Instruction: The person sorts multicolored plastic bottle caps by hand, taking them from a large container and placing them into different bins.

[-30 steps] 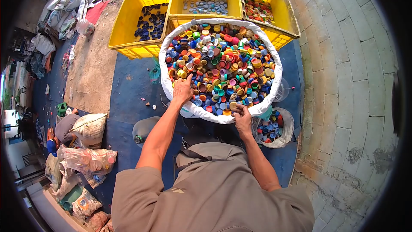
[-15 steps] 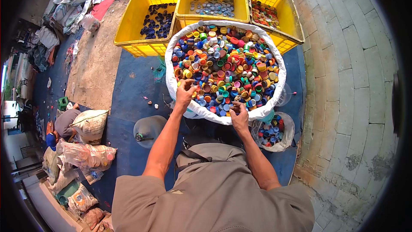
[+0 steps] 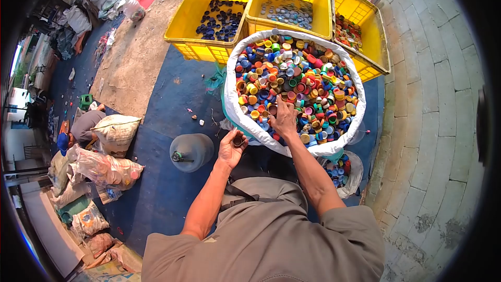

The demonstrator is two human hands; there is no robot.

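A brown bottle cap [image 3: 238,141] sits in the curled fingers of my left hand [image 3: 228,150], held just outside the near left rim of a big white sack [image 3: 245,121]. Loose bottle caps [image 3: 313,81] of many colours fill that sack. Over its near part reaches my right hand [image 3: 285,119], palm down, its thumb and forefinger apart and touching the heap. Close to those fingertips lies another brown cap [image 3: 272,109]; I see no cap clearly gripped there.
Behind the sack stand yellow crates holding dark caps [image 3: 222,21], pale caps [image 3: 287,10] and red-orange caps [image 3: 348,31]. A grey jug [image 3: 192,152] is at left, a smaller bag of caps [image 3: 355,175] at right. Beyond stuffed sacks [image 3: 116,134], a person [image 3: 82,126] bends.
My left hand has left the heap and come toward me with the brown cap. My right hand has moved further in over the caps. The view has shifted, so the sack appears further right.
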